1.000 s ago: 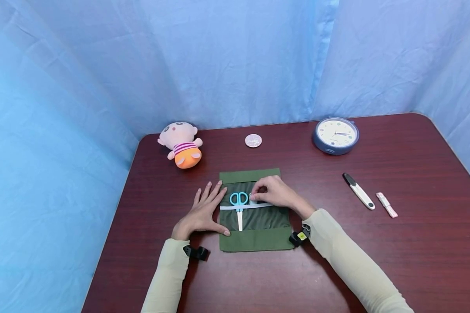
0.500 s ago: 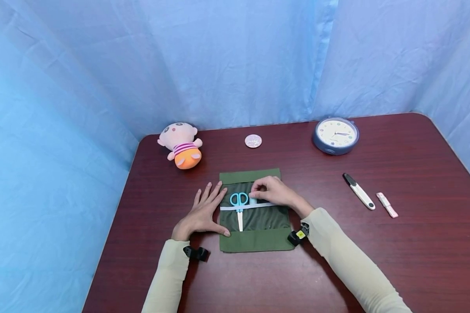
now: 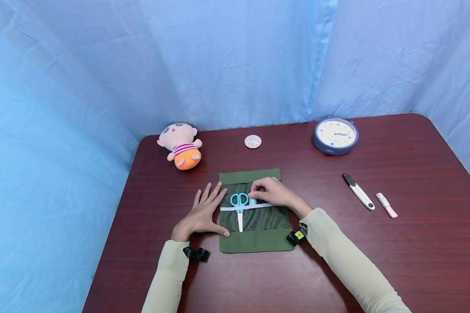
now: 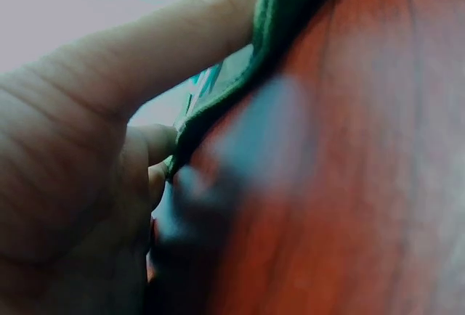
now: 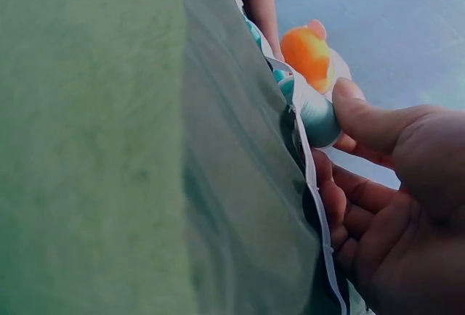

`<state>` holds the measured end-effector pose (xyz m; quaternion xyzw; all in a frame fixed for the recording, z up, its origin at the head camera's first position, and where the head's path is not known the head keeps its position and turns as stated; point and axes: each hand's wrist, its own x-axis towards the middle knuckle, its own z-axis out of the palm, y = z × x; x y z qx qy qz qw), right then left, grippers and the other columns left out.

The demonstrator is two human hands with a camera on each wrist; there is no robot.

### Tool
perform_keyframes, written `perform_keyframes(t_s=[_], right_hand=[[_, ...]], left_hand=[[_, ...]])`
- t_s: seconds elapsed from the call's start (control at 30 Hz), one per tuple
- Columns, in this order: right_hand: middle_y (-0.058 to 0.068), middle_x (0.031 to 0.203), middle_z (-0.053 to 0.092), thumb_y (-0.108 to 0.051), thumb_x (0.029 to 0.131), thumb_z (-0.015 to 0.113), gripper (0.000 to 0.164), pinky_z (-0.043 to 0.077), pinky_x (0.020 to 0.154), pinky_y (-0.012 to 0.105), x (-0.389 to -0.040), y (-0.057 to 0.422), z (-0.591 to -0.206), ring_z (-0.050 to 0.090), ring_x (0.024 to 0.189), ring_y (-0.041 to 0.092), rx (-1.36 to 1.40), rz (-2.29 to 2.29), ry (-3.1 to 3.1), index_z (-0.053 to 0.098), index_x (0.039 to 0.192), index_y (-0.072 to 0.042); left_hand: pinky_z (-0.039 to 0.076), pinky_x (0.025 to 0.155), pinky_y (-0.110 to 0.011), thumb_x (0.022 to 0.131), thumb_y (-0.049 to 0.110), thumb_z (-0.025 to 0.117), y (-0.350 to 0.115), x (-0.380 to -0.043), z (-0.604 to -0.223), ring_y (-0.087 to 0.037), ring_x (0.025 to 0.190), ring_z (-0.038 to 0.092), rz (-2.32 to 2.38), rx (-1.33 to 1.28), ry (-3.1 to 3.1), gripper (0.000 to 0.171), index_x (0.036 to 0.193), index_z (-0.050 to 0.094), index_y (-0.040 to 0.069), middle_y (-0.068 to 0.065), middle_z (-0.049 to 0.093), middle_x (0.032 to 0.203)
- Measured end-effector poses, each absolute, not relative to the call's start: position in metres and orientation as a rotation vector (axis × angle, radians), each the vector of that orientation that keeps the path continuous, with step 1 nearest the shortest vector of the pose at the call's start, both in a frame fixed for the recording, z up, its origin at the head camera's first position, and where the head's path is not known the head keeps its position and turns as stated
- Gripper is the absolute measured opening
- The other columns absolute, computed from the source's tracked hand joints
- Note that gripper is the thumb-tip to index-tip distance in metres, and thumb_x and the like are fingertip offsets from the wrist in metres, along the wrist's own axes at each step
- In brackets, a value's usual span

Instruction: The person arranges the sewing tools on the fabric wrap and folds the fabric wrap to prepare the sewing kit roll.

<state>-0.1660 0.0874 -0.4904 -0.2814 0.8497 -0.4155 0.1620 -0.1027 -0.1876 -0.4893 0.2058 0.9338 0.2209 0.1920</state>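
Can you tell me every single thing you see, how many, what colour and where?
Cloth case: one, green, mid-table.
Band: one, white, across the case.
Scissors: one pair, blue handles, under the band.
Spool: one, blue-green, right of the scissors.
Plush toy: one, pink and orange, far left.
Disc: one, pinkish, far side.
Clock: one, blue and white, far right.
Slim tool: one, black and white, right.
Small bundle: one, pink-white, beside the tool.
Table: one, dark red, underneath.
Curtains: blue, around; count unclear.
Wrist straps: two, black, on the wrists.
Sleeves: two, cream, on the arms.
Left hand: one, bare, case's left edge.
Right hand: one, bare, pinching the spool.
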Motion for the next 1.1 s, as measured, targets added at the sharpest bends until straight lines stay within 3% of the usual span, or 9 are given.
perform_keyframes(t_s=[0.37,0.6,1.1], right_hand=[[-0.006,0.075,0.065,-0.028,0.098,0.065,0.016,0.043,0.067,0.022,-0.167,0.093,-0.49,0.051,0.065,0.006,-0.793,-1.187,2.389,0.075,0.089,-0.02],[-0.001,0.092,0.076,-0.022,0.095,0.068,0.011,0.048,0.074,0.026,-0.167,0.099,-0.486,0.059,0.076,0.007,-0.758,-1.191,2.364,0.078,0.094,-0.017],[0.0,0.092,0.077,-0.021,0.094,0.07,0.01,0.046,0.072,0.022,-0.17,0.096,-0.492,0.059,0.077,0.006,-0.806,-1.225,2.378,0.079,0.094,-0.017]], left_hand=[[0.007,0.123,-0.067,0.076,0.047,0.085,-0.176,-0.097,-0.47,-0.04,0.158,0.002,0.708,0.561,2.68,0.101,0.157,0.035,0.013,-0.013,0.011,0.17],[0.025,0.119,-0.066,0.083,0.041,0.081,-0.148,-0.094,-0.457,-0.042,0.154,0.023,0.619,0.673,2.852,0.078,0.147,0.051,0.007,-0.017,0.031,0.164],[0.044,0.113,-0.051,0.087,0.045,0.076,-0.106,-0.108,-0.478,-0.041,0.14,0.048,0.328,0.726,2.986,0.066,0.135,0.061,0.003,-0.022,0.05,0.149]])
